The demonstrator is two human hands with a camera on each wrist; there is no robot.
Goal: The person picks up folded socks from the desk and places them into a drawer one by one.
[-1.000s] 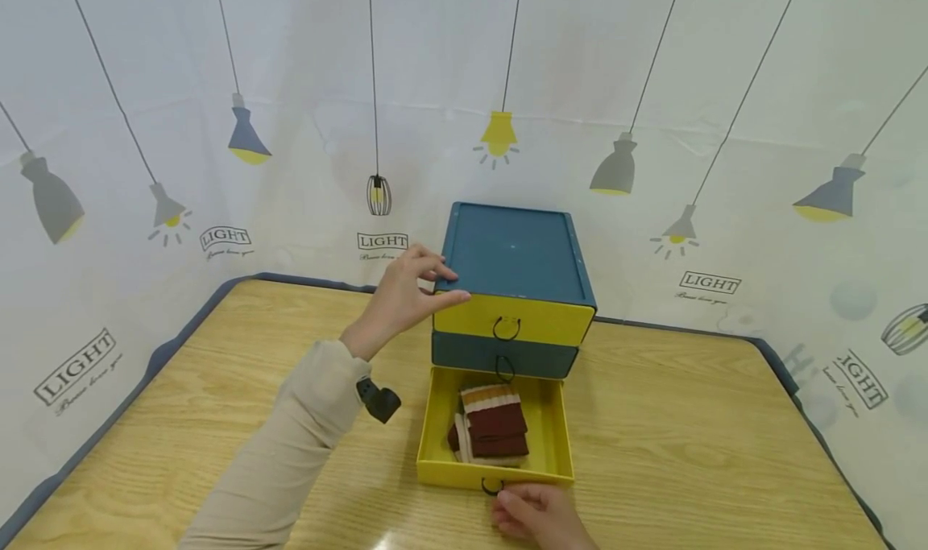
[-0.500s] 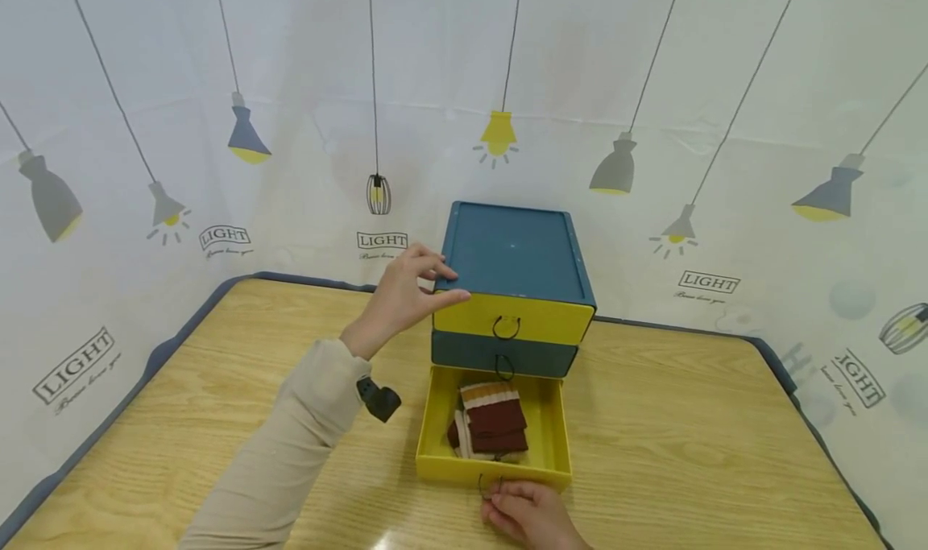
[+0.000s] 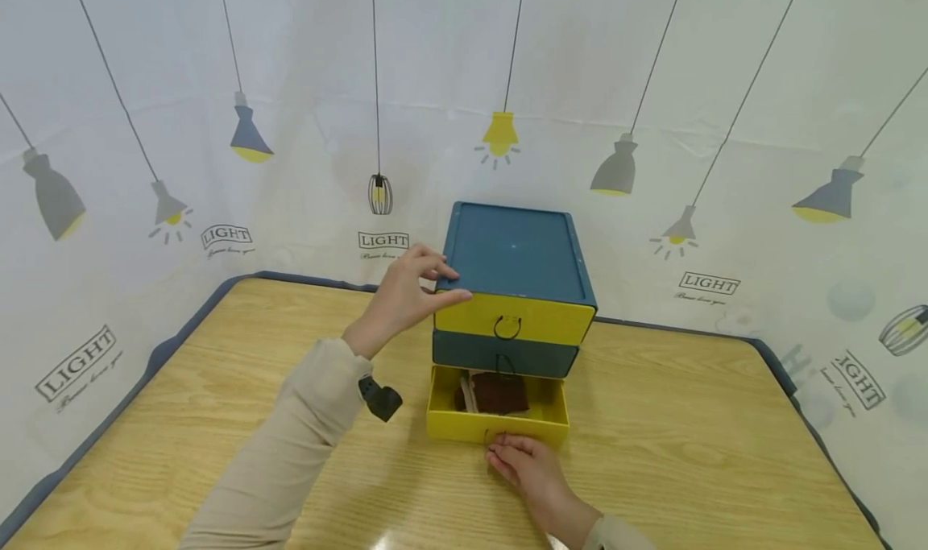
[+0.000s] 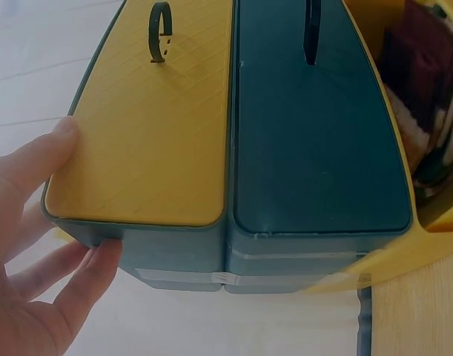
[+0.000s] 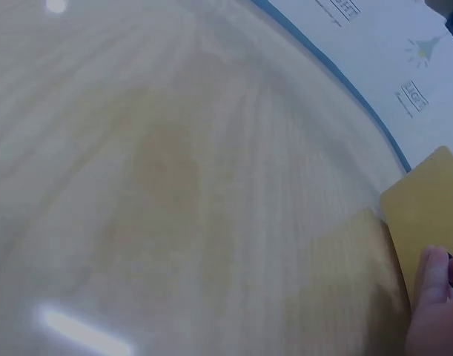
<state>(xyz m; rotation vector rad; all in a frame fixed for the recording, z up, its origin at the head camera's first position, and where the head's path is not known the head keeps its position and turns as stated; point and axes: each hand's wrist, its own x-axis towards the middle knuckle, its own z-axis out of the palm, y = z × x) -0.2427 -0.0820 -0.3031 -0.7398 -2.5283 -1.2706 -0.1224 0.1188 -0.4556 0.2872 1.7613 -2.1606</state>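
Note:
A drawer cabinet [image 3: 516,252] with a blue top stands at the back of the table. My left hand [image 3: 402,296] grips its front left corner, thumb on the front edge and fingers over the top and side. The bottom yellow drawer [image 3: 457,428] is pulled partway out. My right hand [image 3: 532,473] pinches this drawer's thin dark loop handle [image 3: 495,437], partly hidden by the fingers. Inside lies folded maroon cloth [image 3: 499,393] with pale bands, its rear part under the drawer above. In the right wrist view, my right hand [image 5: 440,308] shows at the yellow drawer front [image 5: 426,204].
Above the open drawer sit a closed dark teal drawer [image 3: 471,353] and a closed yellow drawer [image 3: 464,315], each with a loop handle. The wooden table [image 3: 689,437] meets a white lamp-print curtain [image 3: 304,131] at the back and sides.
The bottom drawer has slid inward toward the cabinet, with my right hand moving forward on its handle. More of the cloth is now covered. My left hand stays at the corner.

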